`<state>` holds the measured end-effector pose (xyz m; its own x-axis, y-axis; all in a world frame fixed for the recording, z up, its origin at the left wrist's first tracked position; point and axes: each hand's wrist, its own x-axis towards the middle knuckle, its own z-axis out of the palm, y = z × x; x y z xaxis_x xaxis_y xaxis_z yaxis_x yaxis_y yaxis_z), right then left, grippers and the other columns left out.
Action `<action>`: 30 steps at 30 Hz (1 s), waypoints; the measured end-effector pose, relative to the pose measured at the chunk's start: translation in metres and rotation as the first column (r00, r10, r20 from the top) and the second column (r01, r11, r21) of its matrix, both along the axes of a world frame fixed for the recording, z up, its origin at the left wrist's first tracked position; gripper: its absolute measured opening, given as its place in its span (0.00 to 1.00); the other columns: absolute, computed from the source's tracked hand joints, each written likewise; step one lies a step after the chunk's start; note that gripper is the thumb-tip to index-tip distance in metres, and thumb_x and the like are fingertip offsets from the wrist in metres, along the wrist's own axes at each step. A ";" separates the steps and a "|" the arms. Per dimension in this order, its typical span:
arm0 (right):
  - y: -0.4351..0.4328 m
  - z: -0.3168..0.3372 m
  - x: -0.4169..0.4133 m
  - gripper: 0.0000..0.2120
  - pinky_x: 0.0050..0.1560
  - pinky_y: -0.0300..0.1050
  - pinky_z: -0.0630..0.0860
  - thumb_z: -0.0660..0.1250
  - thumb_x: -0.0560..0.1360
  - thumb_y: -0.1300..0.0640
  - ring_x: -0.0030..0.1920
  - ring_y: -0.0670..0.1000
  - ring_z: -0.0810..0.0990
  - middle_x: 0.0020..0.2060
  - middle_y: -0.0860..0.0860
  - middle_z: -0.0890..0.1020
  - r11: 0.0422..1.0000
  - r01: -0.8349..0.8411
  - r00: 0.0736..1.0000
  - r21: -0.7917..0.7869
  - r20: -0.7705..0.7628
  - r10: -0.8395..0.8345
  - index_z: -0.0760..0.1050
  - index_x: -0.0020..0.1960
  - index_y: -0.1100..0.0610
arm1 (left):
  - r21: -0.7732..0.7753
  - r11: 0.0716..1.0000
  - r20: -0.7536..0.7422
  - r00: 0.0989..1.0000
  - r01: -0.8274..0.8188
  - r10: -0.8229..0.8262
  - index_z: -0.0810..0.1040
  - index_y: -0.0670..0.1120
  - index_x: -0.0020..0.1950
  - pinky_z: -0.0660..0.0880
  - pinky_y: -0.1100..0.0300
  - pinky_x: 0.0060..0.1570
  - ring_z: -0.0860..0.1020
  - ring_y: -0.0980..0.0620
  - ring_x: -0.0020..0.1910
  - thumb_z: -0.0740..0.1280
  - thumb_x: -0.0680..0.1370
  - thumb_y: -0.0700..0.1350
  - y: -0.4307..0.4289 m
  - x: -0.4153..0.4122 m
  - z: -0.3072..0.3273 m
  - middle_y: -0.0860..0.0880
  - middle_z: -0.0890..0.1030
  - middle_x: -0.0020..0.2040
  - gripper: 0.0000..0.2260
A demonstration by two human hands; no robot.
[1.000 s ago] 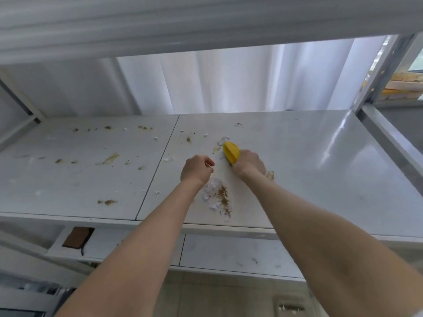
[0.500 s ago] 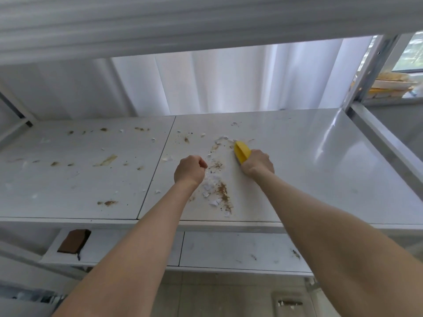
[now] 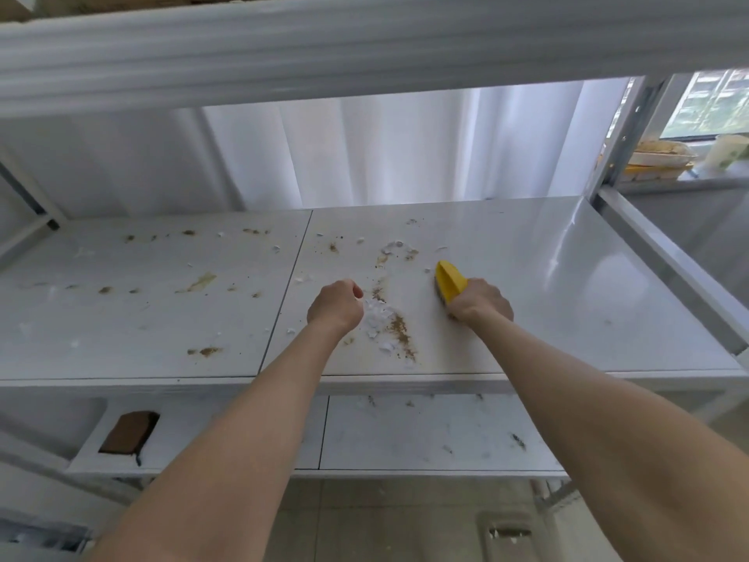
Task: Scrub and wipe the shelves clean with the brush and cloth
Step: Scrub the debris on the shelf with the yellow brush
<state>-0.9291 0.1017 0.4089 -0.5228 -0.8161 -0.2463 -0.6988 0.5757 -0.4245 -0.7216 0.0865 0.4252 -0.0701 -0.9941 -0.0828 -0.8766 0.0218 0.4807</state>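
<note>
On the middle shelf (image 3: 567, 302), the right hand (image 3: 482, 305) grips a yellow brush (image 3: 449, 279), bristles down, beside a crumb heap (image 3: 387, 324). The left hand (image 3: 335, 307) is fisted, seemingly empty. Short, firm strokes toward the heap should work best.

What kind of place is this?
Probably an indoor storage corner: a white metal shelf rack soiled with crumbs, a white curtain behind it, and a window at the right.
</note>
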 end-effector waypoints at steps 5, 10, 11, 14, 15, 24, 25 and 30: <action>0.007 -0.002 0.054 0.15 0.45 0.47 0.71 0.62 0.76 0.56 0.56 0.57 0.78 0.59 0.56 0.76 0.991 -0.114 0.991 0.073 -0.058 0.118 0.72 0.62 0.57 | 0.013 1.000 0.032 0.999 0.016 -0.016 0.75 0.45 0.63 0.75 0.54 0.55 0.77 0.47 0.57 0.60 0.79 0.41 0.013 0.008 -0.001 0.46 0.78 0.59 0.13; 0.019 0.002 0.069 0.07 0.41 0.44 0.75 0.66 0.71 0.55 0.47 0.55 0.81 0.43 0.53 0.79 0.986 -0.159 0.983 0.042 0.096 0.154 0.74 0.46 0.57 | 0.044 0.998 0.039 0.998 0.042 -0.044 0.74 0.46 0.63 0.75 0.52 0.57 0.76 0.47 0.57 0.61 0.78 0.42 0.023 0.009 0.004 0.45 0.78 0.59 0.13; 0.022 0.003 0.066 0.06 0.40 0.44 0.76 0.66 0.70 0.55 0.44 0.54 0.81 0.41 0.53 0.79 0.991 -0.137 0.980 0.007 0.145 0.134 0.73 0.43 0.57 | 0.044 0.998 0.042 0.998 0.048 -0.050 0.74 0.46 0.63 0.75 0.52 0.57 0.76 0.47 0.57 0.61 0.78 0.42 0.025 0.009 0.005 0.45 0.78 0.59 0.13; 0.032 0.007 0.053 0.04 0.31 0.39 0.75 0.66 0.69 0.56 0.34 0.52 0.82 0.37 0.53 0.82 0.994 -0.063 0.967 -0.092 0.241 0.083 0.74 0.41 0.57 | 0.042 0.997 0.061 0.996 0.066 -0.069 0.74 0.45 0.64 0.75 0.53 0.57 0.76 0.47 0.58 0.60 0.78 0.41 0.030 0.007 0.009 0.45 0.77 0.60 0.14; 0.037 0.009 0.048 0.05 0.28 0.38 0.73 0.67 0.69 0.56 0.32 0.51 0.81 0.36 0.52 0.81 0.994 -0.041 0.964 -0.101 0.256 0.066 0.74 0.41 0.57 | 0.046 0.996 0.068 0.994 0.078 -0.081 0.74 0.45 0.64 0.75 0.53 0.57 0.76 0.47 0.58 0.60 0.78 0.40 0.032 0.005 0.010 0.45 0.77 0.61 0.14; 0.094 0.014 0.006 0.06 0.28 0.40 0.71 0.64 0.72 0.56 0.33 0.52 0.79 0.39 0.55 0.81 0.994 0.108 0.987 -0.018 0.125 -0.105 0.75 0.43 0.59 | 0.138 0.972 0.144 0.968 0.188 -0.208 0.72 0.42 0.65 0.71 0.55 0.57 0.73 0.46 0.59 0.59 0.79 0.41 0.042 -0.012 0.010 0.44 0.75 0.63 0.15; 0.097 0.011 0.010 0.07 0.28 0.40 0.72 0.63 0.72 0.57 0.34 0.52 0.79 0.40 0.55 0.82 0.996 0.092 0.988 0.009 0.121 -0.093 0.77 0.45 0.60 | 0.140 0.972 0.147 0.967 0.189 -0.209 0.72 0.42 0.64 0.71 0.55 0.56 0.74 0.46 0.56 0.59 0.79 0.40 0.043 -0.009 0.009 0.44 0.75 0.62 0.14; 0.085 0.002 0.064 0.16 0.41 0.46 0.80 0.63 0.74 0.55 0.44 0.56 0.80 0.56 0.61 0.76 0.999 0.012 0.995 0.051 0.098 -0.017 0.75 0.58 0.63 | 0.145 0.974 0.155 0.968 0.173 -0.195 0.73 0.41 0.63 0.71 0.54 0.58 0.74 0.45 0.60 0.61 0.78 0.41 0.042 0.006 0.002 0.44 0.76 0.62 0.14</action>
